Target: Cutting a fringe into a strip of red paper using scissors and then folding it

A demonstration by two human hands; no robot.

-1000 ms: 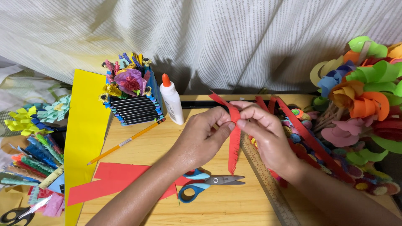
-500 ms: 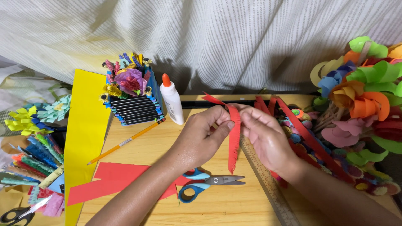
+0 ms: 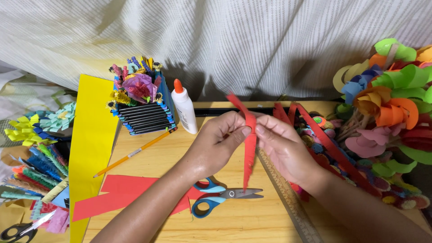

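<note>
Scissors lie under both hands; left hand and right hand pinch 1 red paper strip. Glue bottle stands beside box holding paper flowers.

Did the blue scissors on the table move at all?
No. The blue scissors lie in the same spot, blades pointing toward the ruler, handles on the red paper.

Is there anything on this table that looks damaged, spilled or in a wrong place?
Nothing looks spilled or broken. The glue bottle stands upright with its cap on. The scissors lie flat, partly on red paper. The red strip, held by the left hand and right hand, has one fringed edge; the cuts look deliberate.
</note>
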